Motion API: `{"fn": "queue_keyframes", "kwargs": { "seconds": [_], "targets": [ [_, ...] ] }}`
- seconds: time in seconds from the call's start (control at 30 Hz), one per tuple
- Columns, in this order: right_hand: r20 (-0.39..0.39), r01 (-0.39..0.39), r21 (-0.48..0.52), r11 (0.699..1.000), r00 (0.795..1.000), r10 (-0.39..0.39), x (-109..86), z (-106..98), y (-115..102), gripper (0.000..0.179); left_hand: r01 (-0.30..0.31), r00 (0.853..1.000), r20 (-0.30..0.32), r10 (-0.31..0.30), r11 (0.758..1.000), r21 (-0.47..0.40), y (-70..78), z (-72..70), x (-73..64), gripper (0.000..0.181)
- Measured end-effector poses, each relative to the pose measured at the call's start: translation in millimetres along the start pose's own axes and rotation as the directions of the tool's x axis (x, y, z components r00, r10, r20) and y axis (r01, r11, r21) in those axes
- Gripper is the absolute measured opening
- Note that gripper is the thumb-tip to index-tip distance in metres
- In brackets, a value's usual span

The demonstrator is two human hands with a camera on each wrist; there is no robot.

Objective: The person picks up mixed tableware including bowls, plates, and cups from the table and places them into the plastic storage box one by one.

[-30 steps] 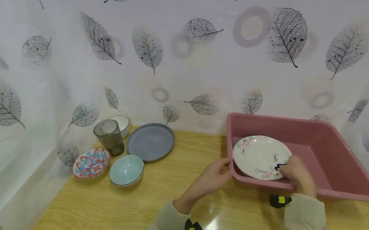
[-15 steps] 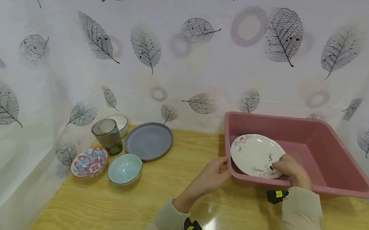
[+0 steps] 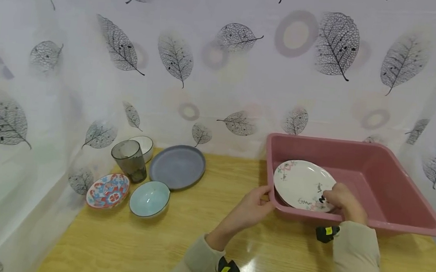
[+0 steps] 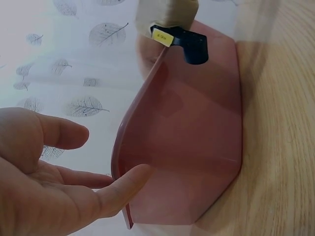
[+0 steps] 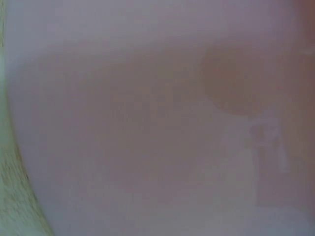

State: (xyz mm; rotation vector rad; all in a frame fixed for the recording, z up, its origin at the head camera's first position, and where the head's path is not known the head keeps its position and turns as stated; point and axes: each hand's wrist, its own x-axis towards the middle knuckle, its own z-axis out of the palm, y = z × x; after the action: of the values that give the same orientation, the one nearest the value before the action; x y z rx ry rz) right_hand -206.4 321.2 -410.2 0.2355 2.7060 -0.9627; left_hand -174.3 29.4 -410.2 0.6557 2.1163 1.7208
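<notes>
A white plate with a pink floral print and dark lettering lies in the left part of a pink basin. My right hand reaches over the basin's front rim and grips the plate at its right front edge; the fingertips are hidden. With my left hand I hold the basin's near left corner. In the left wrist view, the left thumb lies outside the basin wall and another finger passes behind the rim. The right wrist view is blurred, filled mostly by a pinkish surface.
On the left of the wooden table stand a grey plate, a light blue bowl, a red-and-blue patterned dish, a dark tinted glass and a white bowl. A leaf-print sheet hangs behind.
My right hand has shifted slightly left with the plate's right edge, and the plate sits a little further into the basin's left end. The left hand stays at the corner.
</notes>
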Motion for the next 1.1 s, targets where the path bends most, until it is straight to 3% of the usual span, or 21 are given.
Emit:
{"fn": "queue_keyframes", "kwargs": {
  "seconds": [0.1, 0.2, 0.4, 0.53, 0.73, 0.87, 1.0, 1.1],
  "targets": [
    [-0.053, -0.004, 0.018, 1.000, 0.999, 0.005, 0.7, 0, -3, 0.048, -0.004, 1.000, 0.009, 0.004, 1.000, 0.003, -0.3, -1.7, 2.1, 0.042],
    [-0.145, -0.003, 0.082, 0.997, 0.989, 0.015, 2.0, 1, -7, 0.063, -0.002, 1.000, 0.009, 0.002, 1.000, 0.009, -1.9, -2.7, 3.9, 0.042],
    [-0.391, 0.090, 0.167, 0.982, 0.920, -0.018, 3.1, 8, -12, 0.057, 0.012, 1.000, -0.001, -0.012, 1.000, 0.014, -4.3, -2.4, 5.6, 0.042],
    [-0.486, 0.148, 0.270, 0.951, 0.874, 0.002, -2.4, 13, -18, 0.053, 0.005, 1.000, 0.006, -0.005, 1.000, 0.022, -3.4, -1.2, 4.3, 0.043],
    [-0.552, 0.187, 0.425, 0.885, 0.829, 0.090, -15.5, 21, -32, 0.050, 0.004, 1.000, 0.022, -0.005, 1.000, 0.022, -3.6, -0.1, 1.5, 0.047],
    [-0.575, 0.190, 0.450, 0.873, 0.809, 0.121, -22.3, 27, -37, 0.047, 0.017, 1.000, 0.024, -0.018, 0.999, 0.027, -4.2, 0.1, -1.0, 0.052],
    [-0.595, 0.221, 0.430, 0.875, 0.799, 0.090, -25.7, 34, -40, 0.044, 0.027, 0.999, 0.035, -0.028, 0.999, 0.028, -4.1, -1.4, -2.7, 0.055],
    [-0.600, 0.274, 0.400, 0.875, 0.800, 0.024, -24.7, 38, -44, 0.043, 0.025, 0.999, 0.034, -0.027, 0.999, 0.041, -3.4, -4.5, -3.4, 0.054]
  ]
}}
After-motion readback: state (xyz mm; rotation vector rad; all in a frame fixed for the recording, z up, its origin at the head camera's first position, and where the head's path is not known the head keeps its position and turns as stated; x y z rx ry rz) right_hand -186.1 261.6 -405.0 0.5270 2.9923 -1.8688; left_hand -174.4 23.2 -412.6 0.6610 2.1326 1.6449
